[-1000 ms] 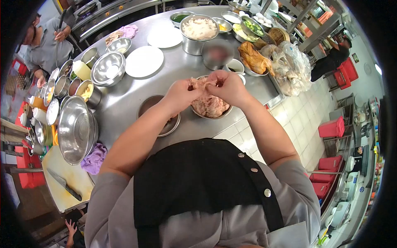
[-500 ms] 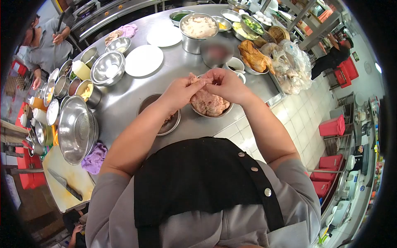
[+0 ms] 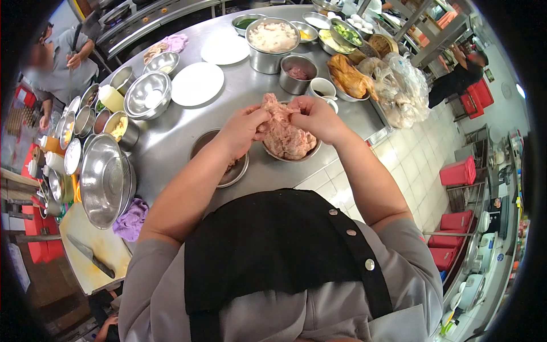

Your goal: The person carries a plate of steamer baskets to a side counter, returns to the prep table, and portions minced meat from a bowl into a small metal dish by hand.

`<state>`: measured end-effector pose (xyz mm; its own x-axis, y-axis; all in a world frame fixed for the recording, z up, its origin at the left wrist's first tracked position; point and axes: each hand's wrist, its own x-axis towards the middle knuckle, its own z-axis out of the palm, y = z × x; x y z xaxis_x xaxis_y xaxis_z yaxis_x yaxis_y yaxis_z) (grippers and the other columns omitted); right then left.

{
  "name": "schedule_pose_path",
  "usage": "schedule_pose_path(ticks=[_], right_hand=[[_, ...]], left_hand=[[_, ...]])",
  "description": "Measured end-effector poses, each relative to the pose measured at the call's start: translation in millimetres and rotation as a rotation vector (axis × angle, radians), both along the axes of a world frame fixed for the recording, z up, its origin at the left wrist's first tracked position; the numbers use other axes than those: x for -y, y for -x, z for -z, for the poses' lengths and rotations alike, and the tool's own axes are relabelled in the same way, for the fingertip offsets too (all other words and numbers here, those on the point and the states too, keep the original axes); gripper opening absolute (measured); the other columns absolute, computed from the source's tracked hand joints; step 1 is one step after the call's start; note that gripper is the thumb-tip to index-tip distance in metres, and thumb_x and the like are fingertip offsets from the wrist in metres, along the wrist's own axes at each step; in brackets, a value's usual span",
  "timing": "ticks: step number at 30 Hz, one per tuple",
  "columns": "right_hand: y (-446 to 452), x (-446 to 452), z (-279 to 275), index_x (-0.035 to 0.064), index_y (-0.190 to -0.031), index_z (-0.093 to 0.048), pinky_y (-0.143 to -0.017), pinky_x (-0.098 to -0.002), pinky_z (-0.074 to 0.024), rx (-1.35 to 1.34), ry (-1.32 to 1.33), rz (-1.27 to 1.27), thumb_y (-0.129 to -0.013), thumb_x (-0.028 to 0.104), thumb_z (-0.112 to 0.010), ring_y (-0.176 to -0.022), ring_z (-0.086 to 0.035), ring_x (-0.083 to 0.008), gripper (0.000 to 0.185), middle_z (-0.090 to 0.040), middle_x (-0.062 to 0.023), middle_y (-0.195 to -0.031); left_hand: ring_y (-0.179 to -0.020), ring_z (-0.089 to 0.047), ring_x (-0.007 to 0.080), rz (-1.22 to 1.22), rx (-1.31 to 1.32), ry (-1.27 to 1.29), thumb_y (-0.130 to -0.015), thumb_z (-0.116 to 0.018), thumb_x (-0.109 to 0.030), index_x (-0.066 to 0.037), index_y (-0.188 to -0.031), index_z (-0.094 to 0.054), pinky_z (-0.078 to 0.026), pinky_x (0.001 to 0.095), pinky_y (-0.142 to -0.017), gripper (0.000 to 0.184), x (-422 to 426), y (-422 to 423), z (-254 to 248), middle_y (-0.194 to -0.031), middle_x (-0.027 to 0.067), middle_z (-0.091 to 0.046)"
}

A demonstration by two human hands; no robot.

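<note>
Pale pink raw meat [image 3: 289,139] fills a metal bowl [image 3: 313,154] near the table's front edge. My left hand [image 3: 245,126] pinches the left side of a raised piece of this meat. On its right side, my right hand [image 3: 315,118] grips the same piece with fingers closed. The piece stands up between both hands, over the bowl. Partly under my left forearm is a wider metal bowl [image 3: 242,174] with some dark meat in it. Behind my hands stands a metal pot [image 3: 297,86] with red meat inside.
White plates [image 3: 198,84] and a pot of pale food [image 3: 273,36] stand farther back. Cooked poultry [image 3: 348,77] and plastic bags [image 3: 405,91] are at the right. Steel bowls [image 3: 105,179] and a knife [image 3: 91,256] are at the left. A person [image 3: 60,62] stands far left.
My hands have moved apart, and more of the meat between them now shows, raised higher. The person at the far left has lowered a hand slightly.
</note>
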<state>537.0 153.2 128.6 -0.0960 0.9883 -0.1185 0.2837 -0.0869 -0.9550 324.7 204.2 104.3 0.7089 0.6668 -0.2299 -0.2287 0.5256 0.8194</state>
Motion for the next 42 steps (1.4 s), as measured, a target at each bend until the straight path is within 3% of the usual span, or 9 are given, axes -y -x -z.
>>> schedule_pose_path(ticks=[4, 15, 19, 22, 25, 28, 34, 37, 42], right_hand=[[4, 5, -8, 0.0049, -0.096, -0.064, -0.058, -0.0225, -0.0434, -0.302, 0.137, 0.014, -0.085, 0.008, -0.065, -0.067, -0.053, -0.0034, 0.011, -0.061, 0.0032, -0.079], [25, 3, 13, 0.0012, -0.09, -0.064, -0.063, -0.0307, -0.0488, 0.196, -0.1, 0.122, -0.077, 0.016, -0.075, -0.071, -0.059, -0.0118, 0.023, -0.065, -0.0064, -0.077], [17, -4, 24, 0.0019, -0.089, -0.063, -0.064, -0.0328, -0.0497, 0.353, -0.238, 0.235, -0.074, 0.012, -0.074, -0.067, -0.061, -0.0194, 0.021, -0.065, -0.0112, -0.076], [13, -2, 22, 0.0019, -0.088, -0.06, -0.061, -0.0313, -0.049, 0.348, -0.289, 0.194, -0.075, 0.009, -0.07, -0.066, -0.061, -0.0156, 0.017, -0.063, -0.0078, -0.072], [8, -3, 14, 0.003, -0.085, -0.067, -0.067, -0.0435, -0.0506, 0.683, -0.403, 0.161, -0.083, 0.022, -0.068, -0.074, -0.064, -0.0389, 0.019, -0.066, -0.0218, -0.078], [3, -8, 18, 0.0034, -0.096, -0.069, -0.07, -0.0424, -0.0515, 0.717, -0.325, 0.141, -0.081, 0.016, -0.07, -0.08, -0.065, -0.0405, 0.02, -0.067, -0.0225, -0.086], [8, 3, 4, 0.0023, -0.091, -0.069, -0.072, -0.0436, -0.0507, 0.767, -0.321, 0.118, -0.085, 0.018, -0.069, -0.081, -0.064, -0.0401, 0.017, -0.067, -0.0233, -0.087], [5, 3, 17, 0.0036, -0.086, -0.069, -0.072, -0.049, -0.0504, 0.771, -0.426, 0.122, -0.094, 0.032, -0.059, -0.078, -0.063, -0.0425, 0.031, -0.067, -0.0224, -0.08], [-19, 1, -11, 0.0013, -0.084, -0.068, -0.066, -0.047, -0.0503, 0.8, -0.248, 0.201, -0.097, 0.034, -0.057, -0.071, -0.064, -0.0394, 0.037, -0.066, -0.0211, -0.074]], left_hand=[[-0.064, -0.039, 0.0029, -0.031, -0.044, -0.004, -0.089, -0.059, -0.017, -0.009, -0.101, -0.063, -0.027, 0.0216, -0.053, 0.014, -2, -1, -1, -0.075, -0.0076, -0.047], [-0.083, -0.058, 0.0077, -0.08, -0.187, -0.145, -0.09, -0.066, -0.026, -0.007, -0.112, -0.064, -0.042, 0.0239, -0.068, 0.029, 9, -11, -5, -0.102, 0.0016, -0.065], [-0.071, -0.043, 0.0048, 0.078, -0.179, -0.075, -0.093, -0.062, -0.022, -0.013, -0.1, -0.062, -0.033, 0.0226, -0.059, 0.012, 11, -10, -6, -0.086, -0.0063, -0.053], [-0.069, -0.043, 0.0069, 0.2, -0.04, 0.058, -0.093, -0.06, -0.021, -0.012, -0.091, -0.059, -0.031, 0.0235, -0.056, 0.01, 10, -9, -2, -0.081, -0.005, -0.049], [-0.065, -0.042, 0.0079, 0.213, 0.021, 0.157, -0.092, -0.056, -0.02, -0.011, -0.082, -0.053, -0.03, 0.0239, -0.053, 0.014, 13, -9, -5, -0.075, -0.0034, -0.046], [-0.059, -0.041, 0.0076, 0.114, -0.001, 0.151, -0.091, -0.052, -0.017, -0.011, -0.076, -0.05, -0.028, 0.0235, -0.049, 0.017, 14, -12, -3, -0.07, -0.0026, -0.045], [-0.057, -0.037, 0.0068, 0.019, -0.13, 0.026, -0.091, -0.05, -0.018, -0.013, -0.073, -0.049, -0.026, 0.0236, -0.049, 0.019, 31, -6, -13, -0.067, -0.0032, -0.043], [-0.056, -0.036, 0.007, 0.026, -0.129, -0.032, -0.092, -0.049, -0.019, -0.013, -0.071, -0.047, -0.026, 0.0237, -0.05, 0.022, 36, 0, -14, -0.066, -0.003, -0.042], [-0.055, -0.033, 0.0082, -0.079, -0.149, -0.115, -0.091, -0.048, -0.018, -0.012, -0.067, -0.043, -0.024, 0.0256, -0.05, 0.026, 36, 22, -32, -0.065, -0.0017, -0.041]])
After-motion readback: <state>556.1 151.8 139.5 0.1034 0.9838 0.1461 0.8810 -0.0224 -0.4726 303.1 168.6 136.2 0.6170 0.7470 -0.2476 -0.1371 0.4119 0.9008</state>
